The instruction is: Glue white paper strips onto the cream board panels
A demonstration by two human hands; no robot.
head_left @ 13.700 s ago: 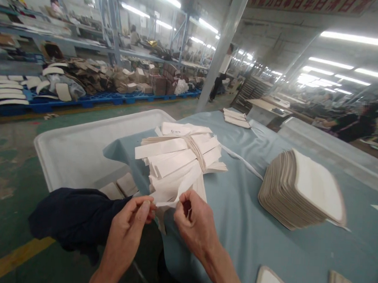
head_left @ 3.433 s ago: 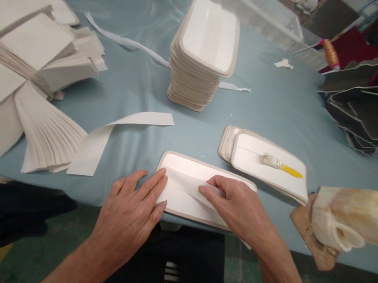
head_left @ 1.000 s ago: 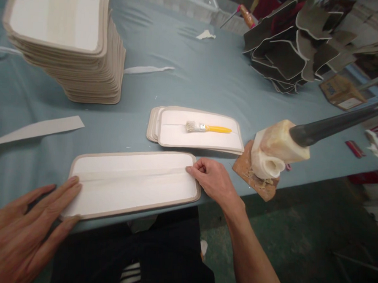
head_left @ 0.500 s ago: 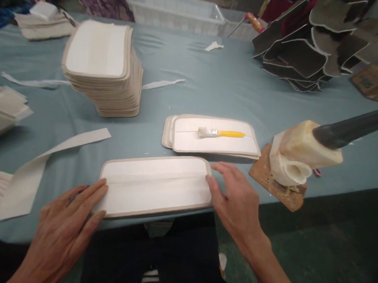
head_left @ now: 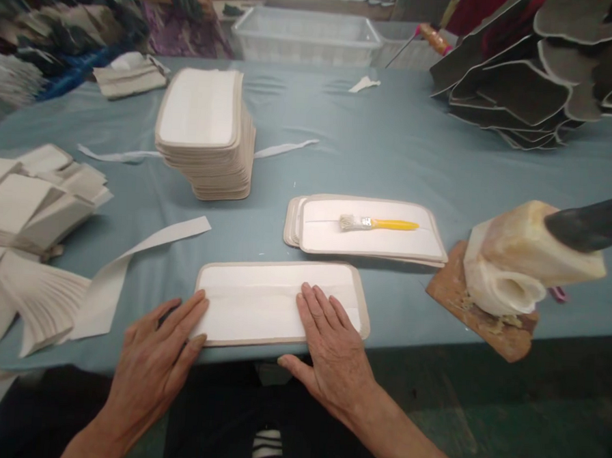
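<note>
A long white panel with a beige rim (head_left: 253, 301) lies flat at the table's front edge. My left hand (head_left: 158, 358) rests at its left end, fingertips on the edge, thumb apart from the fingers. Flat on the panel's right half lies my right hand (head_left: 333, 350), fingers stretched out and thumb hanging off the front edge. Behind the panel, a small pile of similar panels (head_left: 387, 241) carries a brush with a yellow handle (head_left: 394, 225). A tall stack of beige-rimmed pieces (head_left: 204, 114) stands at the back left.
On the right, a crusted pale container (head_left: 509, 260) with a dark tube sits on a brown board (head_left: 515, 342). Loose white pieces (head_left: 25, 200) spread over the left side. Dark grey sheets (head_left: 518, 90) and a plastic bin (head_left: 306, 37) are at the back, where a person (head_left: 186, 18) stands.
My right hand has moved from the panel's right end onto its top, with the fingers flat. My left hand stays at the left end. The view has shifted, showing more of the left side.
</note>
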